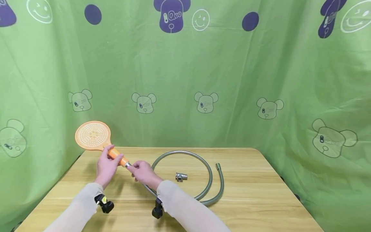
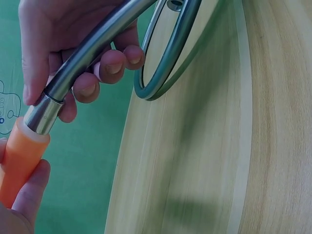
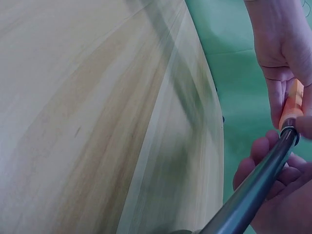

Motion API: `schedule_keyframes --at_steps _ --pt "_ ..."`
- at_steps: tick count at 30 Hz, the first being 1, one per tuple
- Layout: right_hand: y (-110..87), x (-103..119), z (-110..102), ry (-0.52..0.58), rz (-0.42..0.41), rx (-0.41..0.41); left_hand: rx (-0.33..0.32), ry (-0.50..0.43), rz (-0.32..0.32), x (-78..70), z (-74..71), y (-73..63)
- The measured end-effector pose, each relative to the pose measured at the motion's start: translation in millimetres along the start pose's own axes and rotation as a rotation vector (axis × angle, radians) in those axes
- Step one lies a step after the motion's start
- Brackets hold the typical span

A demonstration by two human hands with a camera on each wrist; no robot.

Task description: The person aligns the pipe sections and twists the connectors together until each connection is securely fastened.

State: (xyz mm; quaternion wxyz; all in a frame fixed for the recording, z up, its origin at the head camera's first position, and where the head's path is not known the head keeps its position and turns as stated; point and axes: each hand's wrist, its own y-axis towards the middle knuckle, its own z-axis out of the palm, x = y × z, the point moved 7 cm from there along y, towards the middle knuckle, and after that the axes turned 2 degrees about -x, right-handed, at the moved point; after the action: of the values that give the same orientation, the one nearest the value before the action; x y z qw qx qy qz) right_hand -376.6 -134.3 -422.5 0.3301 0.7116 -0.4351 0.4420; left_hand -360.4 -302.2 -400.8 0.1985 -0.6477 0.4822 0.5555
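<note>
An orange shower head [image 1: 92,135] with a pale, dotted spray face is held up over the table's left side. My left hand [image 1: 106,166] grips its orange handle [image 2: 22,156]. My right hand [image 1: 144,172] pinches the metal end fitting [image 2: 44,114] of the grey shower hose [image 1: 211,175], right at the handle's lower end. In the left wrist view the fitting meets the handle's pale rim, and the right thumb and fingers lie around the hose end. From there the hose runs down and loops over the table, with its other end [image 1: 218,166] lying free at the right.
A small chrome tee-shaped valve [image 1: 181,177] lies on the wooden table [image 1: 255,199], inside the hose loop. A green curtain [image 1: 179,71] with printed bears hangs behind and along both sides of the table. Each wrist carries a small black camera [image 1: 105,204].
</note>
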Motion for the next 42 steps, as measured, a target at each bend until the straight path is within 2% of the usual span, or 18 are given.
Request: schedule_keyframes --at_steps 4,10,20,27,35,42 --pt "1.5 -1.3 -1.1 -0.015 -0.019 -0.027 -0.002 -0.004 -0.002 0.9 0.1 0.1" --pt "1.5 0.5 0.8 -0.011 -0.062 -0.015 -0.004 0.012 -0.010 1.7 0.4 0.2" --pt "4.1 -3.7 1.0 -0.022 0.010 -0.022 -0.006 0.002 -0.001 -0.2 0.6 -2.1" --pt "5.6 -8.8 3.6 -0.027 0.002 -0.036 -0.012 0.004 0.003 0.0 0.9 -2.0" --pt "5.1 -3.9 3.5 -0.019 -0.031 -0.033 -0.019 0.021 0.014 -2.4 -0.2 -2.7" --pt "3.3 -4.0 1.7 -0.011 0.004 -0.049 -0.022 0.027 0.012 -2.6 -0.5 -3.4"
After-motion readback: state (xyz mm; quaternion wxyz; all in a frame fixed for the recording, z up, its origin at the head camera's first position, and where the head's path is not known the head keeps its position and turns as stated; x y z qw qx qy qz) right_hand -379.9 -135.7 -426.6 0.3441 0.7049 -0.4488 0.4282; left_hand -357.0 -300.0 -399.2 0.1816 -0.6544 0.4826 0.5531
